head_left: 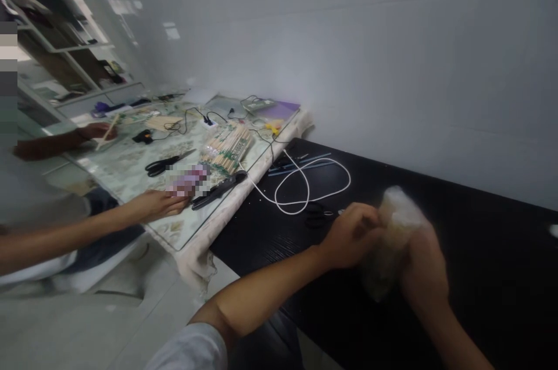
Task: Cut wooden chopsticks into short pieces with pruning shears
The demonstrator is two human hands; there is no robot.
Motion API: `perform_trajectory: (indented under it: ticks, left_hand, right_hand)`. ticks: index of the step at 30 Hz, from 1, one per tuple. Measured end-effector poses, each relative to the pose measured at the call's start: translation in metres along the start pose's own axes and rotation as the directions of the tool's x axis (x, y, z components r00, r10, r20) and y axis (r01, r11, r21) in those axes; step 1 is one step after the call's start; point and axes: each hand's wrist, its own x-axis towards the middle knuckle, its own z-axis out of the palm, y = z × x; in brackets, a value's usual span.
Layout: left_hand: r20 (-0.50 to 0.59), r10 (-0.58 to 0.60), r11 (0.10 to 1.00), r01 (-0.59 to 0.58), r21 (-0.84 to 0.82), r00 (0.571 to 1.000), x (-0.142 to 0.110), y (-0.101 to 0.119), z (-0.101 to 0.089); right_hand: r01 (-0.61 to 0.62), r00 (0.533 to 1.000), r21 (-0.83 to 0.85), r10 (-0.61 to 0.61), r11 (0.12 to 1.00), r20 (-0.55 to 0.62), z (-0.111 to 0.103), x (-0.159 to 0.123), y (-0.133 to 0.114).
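You hold a translucent plastic bag [389,245] between both hands, over the middle stretch of the black table [492,242] and on the near side of it. Your left hand [351,236] has its fingers bent in at the bag's left side; your right hand [425,265] curls round its right side. The bag is blurred, yellowish above and darker below, so you cannot tell what it contains.

Your widest room to move is rightward, where the dark surface runs on beside the wall [414,68]. Leftward you have less: black-handled scissors [318,216] lie just past your left knuckles, and a white cable [307,187] loops between them and the far left corner. Nearer that corner lie some blue strips [300,165]. The cable crosses the left edge onto the glass-topped table [174,225], which stands right alongside yours. Your left forearm passes over your table's near edge.

Along the neighbouring surface's right edge you have a dark tool [220,190] and, farther in, a bagged bundle of wooden sticks [229,146]. A co-worker's hand [163,204] reaches over its near right corner, by a second pair of scissors [168,165]; their other hand [99,130], near the left edge, holds a thin stick [107,132].
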Motion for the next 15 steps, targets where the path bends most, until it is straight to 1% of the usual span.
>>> perform_trajectory:
  ticks: [2, 4, 6, 8, 9, 11, 13, 15]
  left_hand:
    - [-0.024, 0.022, 0.999, -0.023, -0.031, 0.999, -0.001, 0.005, 0.001]
    - [-0.052, 0.09, 0.994, -0.093, -0.054, 0.995, -0.003, 0.013, 0.001]
    - [-0.071, 0.175, 0.983, -0.179, -0.043, 0.982, -0.006, 0.024, 0.002]
    - [-0.088, 0.2, 0.979, -0.203, -0.024, 0.976, -0.01, 0.034, 0.005]
    - [-0.092, 0.183, 0.982, -0.186, -0.028, 0.979, -0.012, 0.039, 0.007]
    - [-0.079, 0.1, 0.993, -0.105, -0.06, 0.992, -0.016, 0.047, 0.012]
    - [-0.071, 0.006, 0.994, -0.013, -0.106, 0.997, -0.019, 0.055, 0.017]
    - [-0.083, -0.062, 0.987, 0.049, -0.155, 0.995, -0.02, 0.061, 0.023]
  right_hand:
    - [-0.033, 0.996, 0.042, 0.036, 0.999, -0.082, -0.001, -0.008, -0.012]
    - [-0.061, 0.988, 0.099, 0.074, 0.993, -0.135, -0.003, -0.017, -0.022]
    - [-0.079, 0.98, 0.166, 0.107, 0.983, -0.167, -0.008, -0.026, -0.03]
    - [-0.076, 0.974, 0.209, 0.118, 0.975, -0.196, -0.015, -0.033, -0.036]
    - [-0.071, 0.972, 0.215, 0.117, 0.974, -0.206, -0.02, -0.036, -0.038]
    - [-0.078, 0.971, 0.193, 0.119, 0.978, -0.209, -0.031, -0.038, -0.04]
    - [-0.121, 0.966, 0.122, 0.145, 0.985, -0.212, -0.042, -0.039, -0.04]
    - [-0.177, 0.959, 0.032, 0.18, 0.984, -0.217, -0.052, -0.041, -0.04]
